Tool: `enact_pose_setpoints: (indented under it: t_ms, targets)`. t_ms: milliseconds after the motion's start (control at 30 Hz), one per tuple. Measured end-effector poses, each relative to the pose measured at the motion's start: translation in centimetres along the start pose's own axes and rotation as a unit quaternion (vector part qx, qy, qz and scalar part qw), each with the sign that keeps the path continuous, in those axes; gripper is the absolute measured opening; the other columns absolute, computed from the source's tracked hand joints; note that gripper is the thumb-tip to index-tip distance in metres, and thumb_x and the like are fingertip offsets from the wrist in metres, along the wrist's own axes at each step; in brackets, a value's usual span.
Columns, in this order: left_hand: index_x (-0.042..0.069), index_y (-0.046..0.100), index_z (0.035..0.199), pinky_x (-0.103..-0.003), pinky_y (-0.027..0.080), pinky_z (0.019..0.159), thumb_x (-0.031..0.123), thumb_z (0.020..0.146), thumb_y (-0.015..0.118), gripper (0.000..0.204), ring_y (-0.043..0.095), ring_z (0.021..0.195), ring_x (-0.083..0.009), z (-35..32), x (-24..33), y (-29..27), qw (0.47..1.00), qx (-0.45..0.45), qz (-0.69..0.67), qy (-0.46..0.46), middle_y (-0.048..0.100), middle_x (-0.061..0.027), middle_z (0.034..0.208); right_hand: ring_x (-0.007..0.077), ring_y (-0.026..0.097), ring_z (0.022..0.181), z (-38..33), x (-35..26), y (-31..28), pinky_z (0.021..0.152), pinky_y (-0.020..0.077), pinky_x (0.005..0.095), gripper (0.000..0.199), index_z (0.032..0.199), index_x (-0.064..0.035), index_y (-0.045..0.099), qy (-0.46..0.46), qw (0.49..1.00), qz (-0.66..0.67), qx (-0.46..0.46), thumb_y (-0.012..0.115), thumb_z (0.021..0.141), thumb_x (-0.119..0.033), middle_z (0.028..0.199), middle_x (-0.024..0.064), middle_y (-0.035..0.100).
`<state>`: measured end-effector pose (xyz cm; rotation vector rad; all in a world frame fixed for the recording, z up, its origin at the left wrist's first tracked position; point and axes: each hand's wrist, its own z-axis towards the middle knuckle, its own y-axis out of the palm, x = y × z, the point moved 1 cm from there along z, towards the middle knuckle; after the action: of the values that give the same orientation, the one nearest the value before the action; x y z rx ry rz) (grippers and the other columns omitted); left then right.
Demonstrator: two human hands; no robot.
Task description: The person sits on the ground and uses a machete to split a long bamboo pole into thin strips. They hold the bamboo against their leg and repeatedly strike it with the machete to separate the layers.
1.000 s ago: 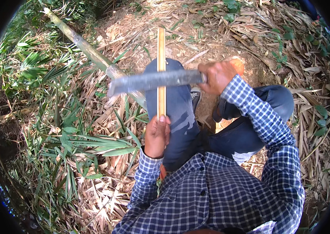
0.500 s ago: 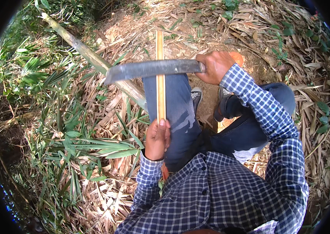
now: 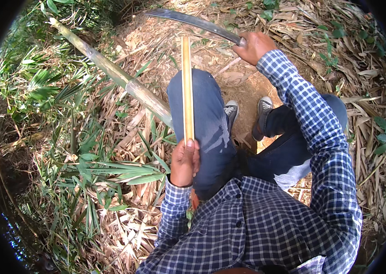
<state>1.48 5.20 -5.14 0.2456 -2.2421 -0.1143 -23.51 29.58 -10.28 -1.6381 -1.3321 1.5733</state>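
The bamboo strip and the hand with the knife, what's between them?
In the head view, only bare dirt with dry leaves lies between the bamboo strip and the right hand gripping the long curved knife.

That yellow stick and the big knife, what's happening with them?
A person sitting on dry leaves grips a long, split yellow bamboo strip with the left hand, laying it along the left knee in dark blue trousers. The right hand holds a long curved grey metal blade raised above the strip, not touching it. A thick green bamboo pole lies alongside.
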Motion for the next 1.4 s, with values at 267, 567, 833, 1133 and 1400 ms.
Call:
enact_pose_setpoints:
  t_ms: [267,567,833,1133,1400]
  targets:
    - [0.006,0.051,0.093,-0.021,0.024,0.037,0.024,0.106,0.039,0.025,0.028,0.040,-0.0055,0.3,0.9,0.3,0.995,-0.026,-0.091,-0.034,0.035,0.0038,0.059,0.0290,0.067,0.058,-9.5,-5.5,0.9,0.057,0.0551,0.0432,0.027,0.090,-0.0056,0.069,-0.261,0.964,-0.012,-0.058,0.072,0.074,-0.028,0.065,0.0130,0.066]
    - [0.006,0.051,0.093,-0.022,0.024,0.037,0.024,0.106,0.039,0.025,0.028,0.040,-0.0056,0.3,0.4,0.5,0.997,-0.003,-0.078,-0.023,0.035,0.0035,0.059,0.0323,0.067,0.058,-7.2,-3.6,0.5,0.057,0.0540,0.0444,0.025,0.087,-0.0076,0.069,-0.184,0.982,-0.006,-0.029,0.070,0.076,-0.030,0.061,0.0150,0.065]
    - [0.006,0.050,0.093,-0.022,0.024,0.036,0.024,0.106,0.038,0.025,0.027,0.039,-0.0057,-0.3,0.4,0.8,0.999,0.012,-0.043,-0.011,0.035,0.0034,0.058,0.0298,0.062,0.048,-4.8,-1.7,1.0,0.054,0.0540,0.0437,0.027,0.095,-0.0065,0.071,-0.143,0.990,-0.016,0.003,0.068,0.075,-0.025,0.055,0.0140,0.062]
    - [0.006,0.051,0.093,-0.022,0.024,0.036,0.024,0.106,0.039,0.026,0.028,0.039,-0.0058,-0.4,-0.2,0.6,1.000,0.023,0.003,-0.008,0.034,0.0037,0.056,0.0290,0.063,0.048,-3.2,-0.3,0.7,0.054,0.0540,0.0438,0.027,0.092,-0.0043,0.071,-0.071,0.997,0.008,0.007,0.065,0.079,-0.027,0.057,0.0146,0.063]
    - [0.008,0.055,0.091,-0.021,0.030,0.036,0.028,0.105,0.043,0.027,0.035,0.038,-0.0060,-0.8,-0.2,0.4,0.996,0.053,0.062,0.047,0.041,0.0041,0.055,0.0370,0.065,0.063,-2.7,-1.5,0.8,0.062,0.0528,0.0471,0.029,0.096,-0.0065,0.070,-0.142,0.989,-0.019,0.028,0.068,0.074,-0.025,0.068,0.0193,0.066]
